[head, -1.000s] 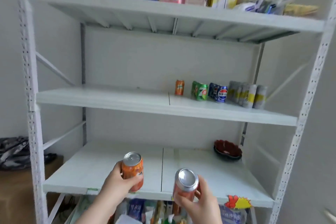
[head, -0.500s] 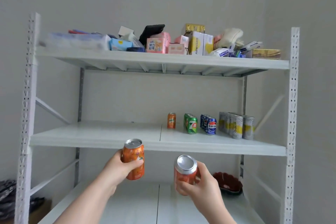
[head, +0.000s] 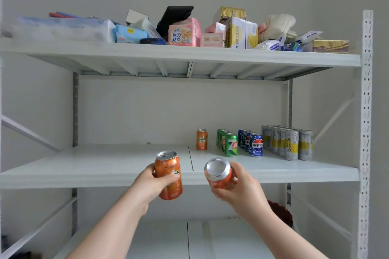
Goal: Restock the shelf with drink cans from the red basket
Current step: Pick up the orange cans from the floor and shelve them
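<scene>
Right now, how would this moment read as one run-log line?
left hand: holds upright orange can | right hand: holds tilted orange can | middle shelf: lone orange can beside green cans | shelving: not yet done

Each hand, left hand point(head: 149, 183) and right hand point(head: 242, 187), grips an orange can point(head: 169, 174) before the middle shelf point(head: 84, 166).

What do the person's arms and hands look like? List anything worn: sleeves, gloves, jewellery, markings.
Both are bare. The left hand and right hand wear no gloves, and no ring shows on the visible fingers. The left forearm and right forearm are uncovered down to the picture's bottom edge: no sleeve, watch, bracelet, cable or marking in view.
</scene>
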